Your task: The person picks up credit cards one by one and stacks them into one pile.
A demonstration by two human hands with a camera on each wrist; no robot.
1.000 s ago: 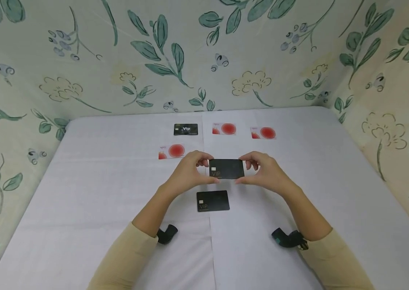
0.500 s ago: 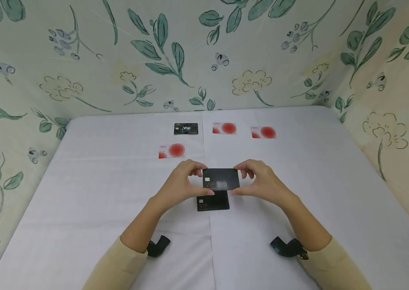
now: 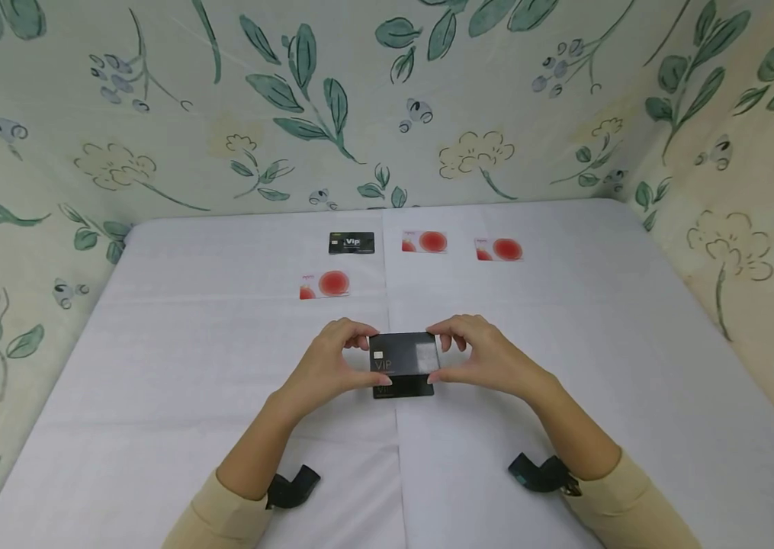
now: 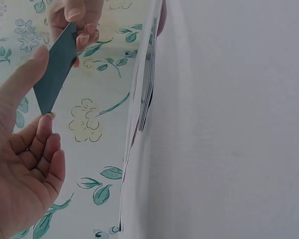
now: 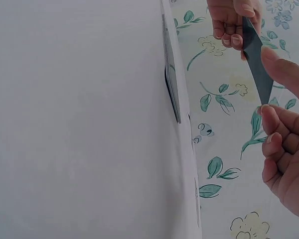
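Between my two hands is a black VIP card [image 3: 400, 354] with a small chip mark and a light glare at its right side. My left hand [image 3: 335, 362] pinches its left end between thumb and fingers, and my right hand [image 3: 483, 357] pinches the right end the same way. A second black VIP card [image 3: 403, 390] lies on the white cloth, largely covered by the held one in the head view. Both wrist views show the held card [image 4: 57, 69] tilted and clear of the table, with a thin stack of cards [image 5: 170, 74] lying on the cloth.
Farther back on the white-covered table [image 3: 174, 343] lie a black Vip card [image 3: 351, 243] and three red-and-white cards, one at the left [image 3: 325, 284], one in the middle [image 3: 425, 242] and one at the right [image 3: 499, 249]. A floral-patterned cloth [image 3: 359, 99] rises behind.
Both hands have brought the held card toward me and slightly left, from beyond the lying VIP card to over it. The cards at the back have stayed put.
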